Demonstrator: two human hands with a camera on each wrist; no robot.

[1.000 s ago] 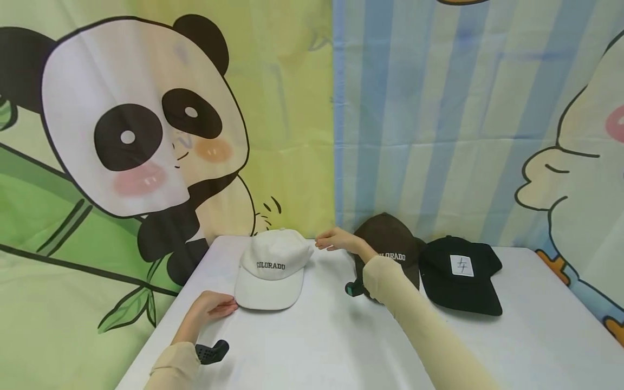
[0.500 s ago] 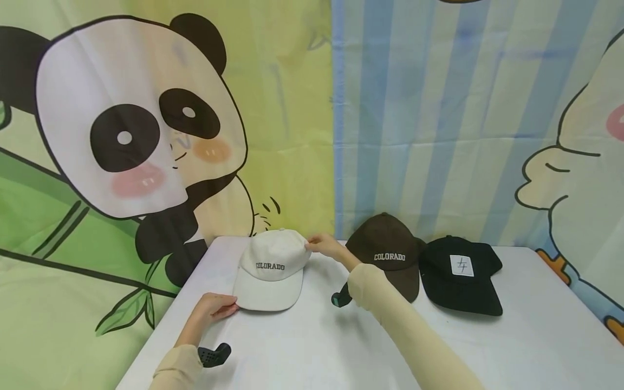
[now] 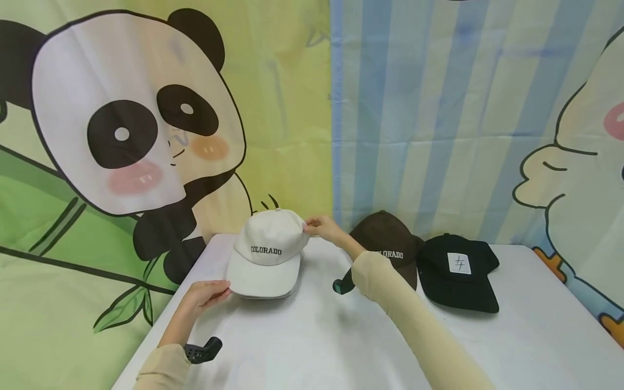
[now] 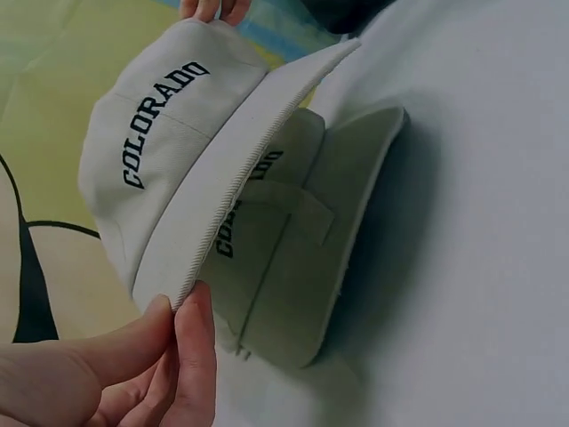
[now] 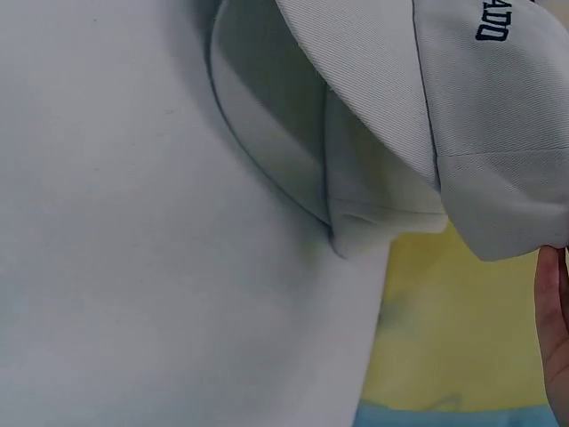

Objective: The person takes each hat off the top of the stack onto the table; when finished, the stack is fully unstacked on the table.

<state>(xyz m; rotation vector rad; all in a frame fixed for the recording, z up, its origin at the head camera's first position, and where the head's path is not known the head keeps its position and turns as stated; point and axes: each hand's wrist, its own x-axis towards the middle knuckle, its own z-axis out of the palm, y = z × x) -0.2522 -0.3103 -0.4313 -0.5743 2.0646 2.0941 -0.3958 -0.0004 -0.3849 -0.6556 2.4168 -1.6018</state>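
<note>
A white baseball cap (image 3: 273,233) with COLORADO lettering is held up between both hands. My left hand (image 3: 207,295) pinches the edge of its brim between thumb and fingers, plainly so in the left wrist view. At the back of the crown, my right hand (image 3: 326,228) grips the fabric; the right wrist view shows only part of that hand. Beneath the raised cap, a second white cap (image 4: 311,267) with the same lettering lies on the table, its brim and part of its crown showing in the left wrist view.
To the right on the white table (image 3: 312,341) sit a brown COLORADO cap (image 3: 382,230), partly behind my right forearm, and a black cap (image 3: 480,287) with a white label. A printed curtain (image 3: 292,135) hangs behind the table's far edge.
My right hand has moved left to the white cap's crown and taken hold of it. Both hands have then raised the cap, baring another white cap below. The brown and black caps stay put.
</note>
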